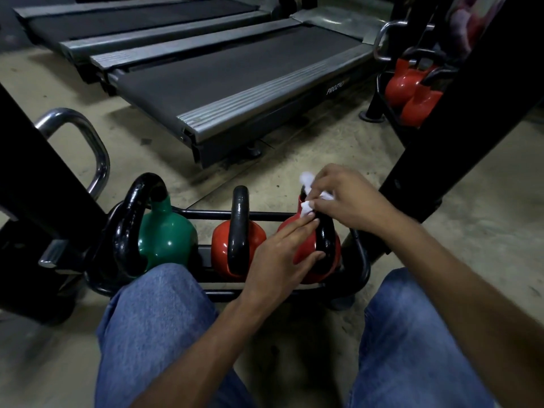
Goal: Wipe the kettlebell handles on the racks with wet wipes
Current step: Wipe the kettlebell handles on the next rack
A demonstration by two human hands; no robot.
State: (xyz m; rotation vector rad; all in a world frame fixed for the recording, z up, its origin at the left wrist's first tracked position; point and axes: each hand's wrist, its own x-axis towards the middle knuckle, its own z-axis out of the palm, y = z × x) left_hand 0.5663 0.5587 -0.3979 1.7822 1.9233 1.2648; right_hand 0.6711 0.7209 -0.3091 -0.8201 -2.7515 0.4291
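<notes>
Right hand [350, 198] pinches the wet wipe [306, 209] on the handle [325, 240] of the red kettlebell [304, 244] at the rack's [365, 260] right end; left hand [282, 251], fingers flat, steadies it. Best wrap it fully round!

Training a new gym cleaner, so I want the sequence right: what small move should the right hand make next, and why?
Probably draw the wet wipe down the right red kettlebell's handle. The right hand pinches the wipe at the handle's top, the black arc below is uncovered, and the left hand rests with straight fingers on that kettlebell, seemingly steadying it.
</notes>
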